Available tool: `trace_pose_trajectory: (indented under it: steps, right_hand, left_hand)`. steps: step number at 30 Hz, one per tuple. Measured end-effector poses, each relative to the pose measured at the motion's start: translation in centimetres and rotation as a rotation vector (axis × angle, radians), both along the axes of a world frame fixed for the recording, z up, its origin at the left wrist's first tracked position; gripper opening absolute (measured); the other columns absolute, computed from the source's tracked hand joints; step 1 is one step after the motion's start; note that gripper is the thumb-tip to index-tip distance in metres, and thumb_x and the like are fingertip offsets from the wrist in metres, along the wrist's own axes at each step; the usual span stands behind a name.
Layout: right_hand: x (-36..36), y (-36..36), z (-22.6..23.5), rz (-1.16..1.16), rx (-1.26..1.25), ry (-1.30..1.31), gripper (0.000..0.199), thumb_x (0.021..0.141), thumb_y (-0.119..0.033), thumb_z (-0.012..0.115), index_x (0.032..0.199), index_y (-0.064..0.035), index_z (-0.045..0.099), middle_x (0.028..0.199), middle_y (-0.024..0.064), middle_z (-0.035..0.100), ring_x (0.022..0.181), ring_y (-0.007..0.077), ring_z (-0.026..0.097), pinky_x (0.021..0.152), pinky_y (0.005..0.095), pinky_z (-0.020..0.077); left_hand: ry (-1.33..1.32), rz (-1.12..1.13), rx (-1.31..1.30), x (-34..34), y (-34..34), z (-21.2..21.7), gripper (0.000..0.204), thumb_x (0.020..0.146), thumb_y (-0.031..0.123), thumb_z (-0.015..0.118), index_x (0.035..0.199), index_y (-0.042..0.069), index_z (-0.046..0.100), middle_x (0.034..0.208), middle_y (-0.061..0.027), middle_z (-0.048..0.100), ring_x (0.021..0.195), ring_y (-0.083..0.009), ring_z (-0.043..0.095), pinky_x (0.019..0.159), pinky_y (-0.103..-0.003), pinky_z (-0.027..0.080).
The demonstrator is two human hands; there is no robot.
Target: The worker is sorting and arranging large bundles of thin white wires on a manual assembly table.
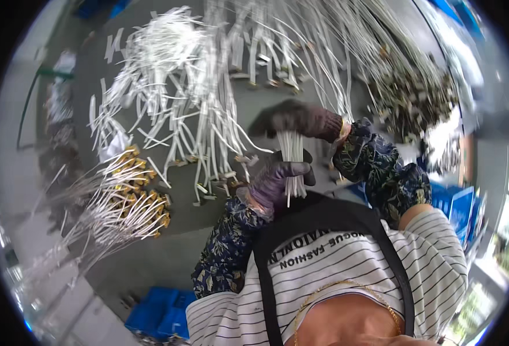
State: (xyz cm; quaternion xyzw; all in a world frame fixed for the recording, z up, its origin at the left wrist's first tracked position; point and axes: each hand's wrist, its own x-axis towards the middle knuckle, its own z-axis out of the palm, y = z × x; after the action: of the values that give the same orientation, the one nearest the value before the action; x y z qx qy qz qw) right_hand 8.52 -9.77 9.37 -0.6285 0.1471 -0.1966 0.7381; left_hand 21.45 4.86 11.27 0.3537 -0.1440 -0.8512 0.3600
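Observation:
Close to my chest, my left hand (277, 179), in a purplish-grey glove, is closed round a small bundle of white wires (291, 149). The bundle stands roughly upright in the picture, and its lower ends stick out below my fingers. My right hand (303, 118), in a dark brown glove, lies across the bundle's upper end and hides it. Motion smears its fingers, so whether they grip the wires cannot be made out. Loose white wires with small end pieces (208, 144) hang on the grey work surface (191, 210) just left of my hands.
A thick heap of white wires (171, 43) lies at the far left. Nearer on the left is a bunch with yellowish-brown ends (142, 196). Long wires with dark connector ends (413, 104) fill the far right. A blue bin (159, 311) sits at the lower left.

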Motion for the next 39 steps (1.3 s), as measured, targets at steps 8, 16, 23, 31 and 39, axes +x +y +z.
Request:
trace_pose_trajectory:
  steps: [8, 16, 23, 31, 39]
  right_hand:
    - [-8.8, 8.8, 1.4, 0.02, -0.254, 0.143, 0.037, 0.095, -0.027, 0.044, 0.113, 0.0013, 0.059, 0.108, 0.0139, 0.063, 0.097, 0.0256, 0.061, 0.089, 0.0349, 0.0455]
    - [-20.3, 17.2, -2.2, -0.924, 0.458, -0.074, 0.07, 0.092, -0.058, 0.038, 0.122, 0.0025, 0.053, 0.114, 0.0138, 0.06, 0.103, 0.0225, 0.056, 0.088, 0.0361, 0.0441]
    - [-23.5, 22.4, 5.2, -1.291, 1.188, -0.643, 0.062, 0.092, -0.055, 0.042, 0.111, 0.003, 0.052, 0.103, 0.0187, 0.06, 0.093, 0.0276, 0.059, 0.091, 0.0387, 0.0466]
    - [-30.0, 21.4, -2.1, -0.937, -0.238, 0.557, 0.05, 0.088, -0.043, 0.056, 0.113, 0.0004, 0.053, 0.104, 0.0213, 0.061, 0.103, 0.0285, 0.058, 0.09, 0.0377, 0.0455]
    - [-29.9, 8.2, -2.1, -0.962, -0.232, 1.392, 0.047, 0.081, -0.036, 0.062, 0.119, -0.009, 0.055, 0.098, 0.0215, 0.06, 0.098, 0.0354, 0.058, 0.084, 0.0393, 0.0465]
  left_hand:
    - [-0.024, -0.35, -0.076, -5.4, 2.2, 0.5, 0.034, 0.071, 0.014, 0.066, 0.1, -0.002, 0.058, 0.082, -0.0108, 0.064, 0.077, -0.0212, 0.064, 0.073, -0.032, 0.052]
    - [-0.44, 0.185, -0.4, -16.8, 1.4, -0.1, 0.024, 0.08, 0.021, 0.07, 0.083, -0.001, 0.064, 0.071, -0.0051, 0.062, 0.058, -0.0121, 0.057, 0.05, -0.025, 0.046]
    - [-0.637, -0.134, -0.592, -28.0, 6.0, -3.8, 0.016, 0.082, 0.011, 0.065, 0.095, 0.004, 0.06, 0.093, -0.0069, 0.059, 0.086, -0.0169, 0.057, 0.075, -0.031, 0.047]
    - [-0.277, 0.063, -0.241, -25.0, 3.8, -3.0, 0.03, 0.087, 0.021, 0.062, 0.107, -0.001, 0.057, 0.098, -0.0085, 0.064, 0.081, -0.0161, 0.063, 0.06, -0.026, 0.052]
    - [-0.352, -0.001, -0.252, -20.1, 1.0, -5.1, 0.031, 0.085, 0.036, 0.061, 0.086, 0.005, 0.056, 0.057, 0.0023, 0.042, 0.039, -0.006, 0.033, 0.037, -0.02, 0.025]
